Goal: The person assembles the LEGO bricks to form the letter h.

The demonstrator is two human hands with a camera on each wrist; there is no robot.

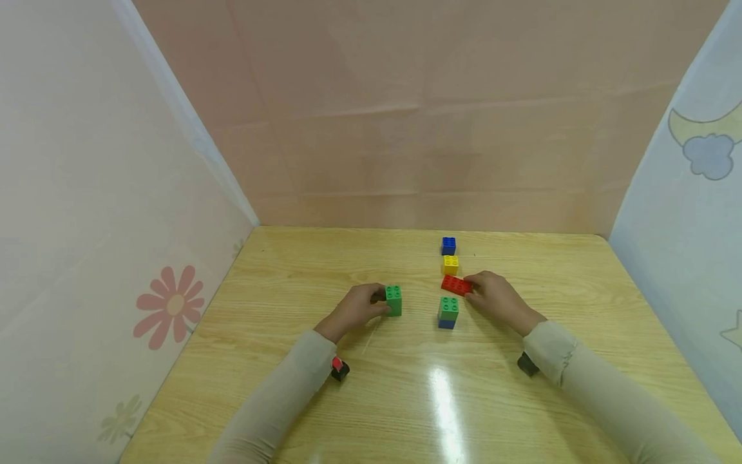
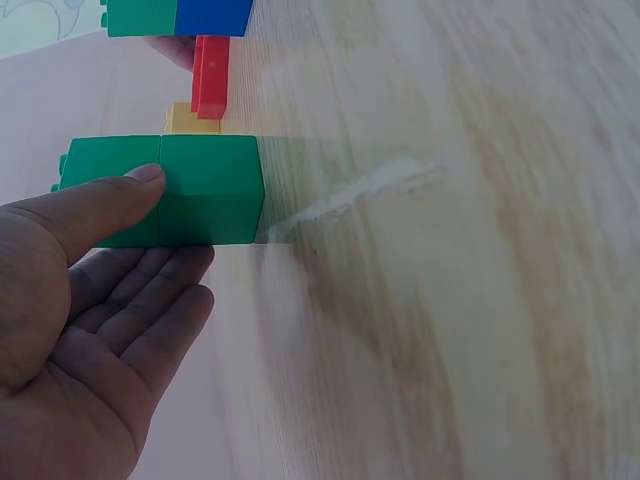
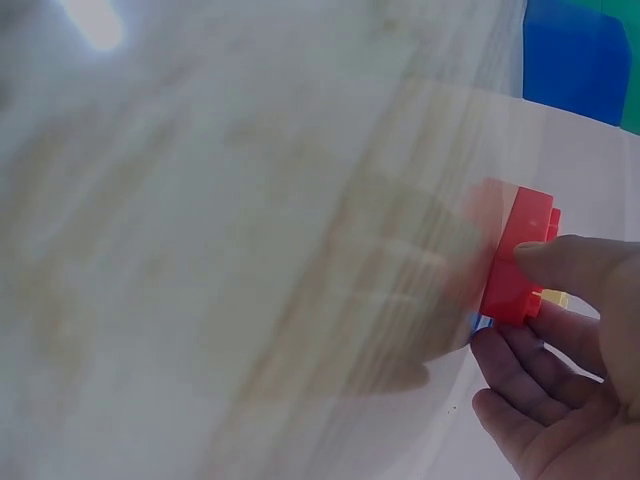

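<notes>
My left hand [image 1: 355, 312] pinches a stack of two green bricks [image 1: 394, 303], which stands upright at the middle of the table. In the left wrist view the thumb [image 2: 125, 195] lies across the seam between the two bricks, with the fingers on the opposite side. On the right, my right hand [image 1: 500, 299] holds one end of a long red brick [image 1: 455, 284] between thumb and fingers; its studs face up. Between the hands stands another stack, a green brick [image 1: 449, 308] on top of a blue brick [image 1: 446, 324].
Just beyond the red brick sits a small yellow brick [image 1: 451, 265], and a small blue brick [image 1: 449, 245] stands behind that. All are on a wood-grain table [image 1: 388, 406]. A pinkish cloth wall [image 1: 429, 129] rises at its far edge, with pale printed cloths at both sides.
</notes>
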